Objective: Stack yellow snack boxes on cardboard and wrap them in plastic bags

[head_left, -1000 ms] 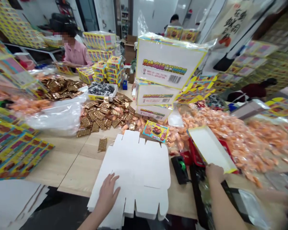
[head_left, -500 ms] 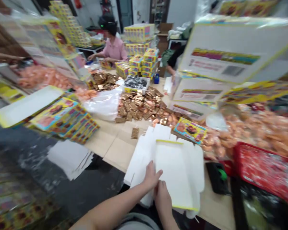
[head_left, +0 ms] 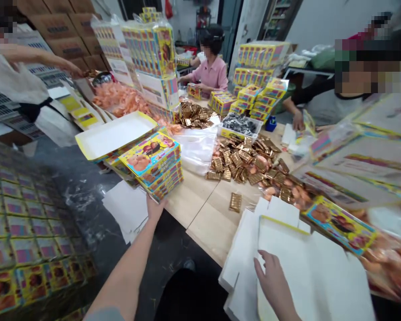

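The wooden table point(head_left: 200, 207) is the largest thing. At its near left edge stands the stack of printed boxes point(head_left: 158, 167). At near right, the shallow white tray point(head_left: 287, 249) lies on white cardboard sheets point(head_left: 240, 249). Farther, gold packets point(head_left: 243, 160) make a pile. The left hand point(head_left: 156, 208) is at the stack's near bottom; its grip I cannot tell. The right hand point(head_left: 270, 274) is open, fingers apart, at the tray's left side.
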The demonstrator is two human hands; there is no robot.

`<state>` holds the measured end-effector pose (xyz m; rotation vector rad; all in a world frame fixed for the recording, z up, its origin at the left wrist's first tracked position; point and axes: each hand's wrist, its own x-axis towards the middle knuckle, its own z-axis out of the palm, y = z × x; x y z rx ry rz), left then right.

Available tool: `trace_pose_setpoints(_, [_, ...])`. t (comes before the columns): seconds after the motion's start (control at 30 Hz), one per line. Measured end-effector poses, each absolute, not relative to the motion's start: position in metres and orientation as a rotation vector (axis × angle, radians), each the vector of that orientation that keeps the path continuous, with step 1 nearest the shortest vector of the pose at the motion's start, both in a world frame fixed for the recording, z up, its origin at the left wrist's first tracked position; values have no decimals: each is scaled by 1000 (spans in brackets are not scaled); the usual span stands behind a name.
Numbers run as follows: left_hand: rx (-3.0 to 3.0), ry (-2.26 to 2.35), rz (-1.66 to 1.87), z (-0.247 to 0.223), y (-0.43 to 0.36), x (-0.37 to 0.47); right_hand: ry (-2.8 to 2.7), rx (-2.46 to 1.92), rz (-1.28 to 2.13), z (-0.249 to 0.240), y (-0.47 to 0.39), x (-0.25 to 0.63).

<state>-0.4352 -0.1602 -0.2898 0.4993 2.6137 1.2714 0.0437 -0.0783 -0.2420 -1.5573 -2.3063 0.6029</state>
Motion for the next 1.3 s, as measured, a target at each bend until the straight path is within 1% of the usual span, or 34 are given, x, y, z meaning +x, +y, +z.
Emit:
trace_pose_setpoints(0.13, [412, 2650, 1271, -312, -139, -461, -2362, -1434, 771, -241, -59, 9])
trace_pose_setpoints(0.23, [395, 2650, 1215, -323, -144, -468, -2333, -1398, 892, -238, -49, -17])
trace_pose_setpoints(0.33, [464, 2610, 1163, -326, -155, -475, -2244, -1381, 965, -224, -28, -54])
trace_pose_setpoints(0.4, [528, 2560, 1137, -323, -162, -477, -2181, -1354, 1024, -205, -8, -90])
trace_pose_setpoints(0.47, [593, 2487, 1117, -320, -166, -476, -2091, -1295, 1155, -178, 12, -132])
trace_pose_setpoints(0.6, [708, 2265, 1108, -309, -172, -464, -1871, -1153, 1649, -111, 39, -218])
trace_pose_setpoints(0.7, [757, 2050, 1128, -282, -182, -467, -1841, -1006, 2044, -73, 44, -262])
trace_pose_setpoints(0.8, [679, 1906, 1219, -226, -198, -490, -1738, -979, 2310, -60, 46, -279])
trace_pose_setpoints(0.9, [498, 1704, 1362, -153, -202, -507, -1612, -1254, 2433, -63, 53, -276])
trace_pose_setpoints(0.93, [396, 1572, 1375, -130, -198, -506, -1589, -1345, 2449, -64, 56, -274])
trace_pose_setpoints(1.03, [288, 1381, 1149, -83, -179, -488, -1565, -1409, 2465, -67, 58, -272])
trace_pose_setpoints(1.1, [269, 1325, 1103, -71, -171, -472, -1544, -1380, 2449, -67, 49, -270])
trace_pose_setpoints(1.17, [266, 1302, 1163, -69, -176, -456, -1495, -1322, 2442, -67, 32, -260])
trace_pose_setpoints(1.23, [288, 1324, 1232, -75, -193, -439, -1448, -1169, 2454, -67, 11, -233])
trace_pose_setpoints(1.3, [343, 1376, 1243, -89, -218, -414, -1462, -950, 2445, -65, -10, -186])
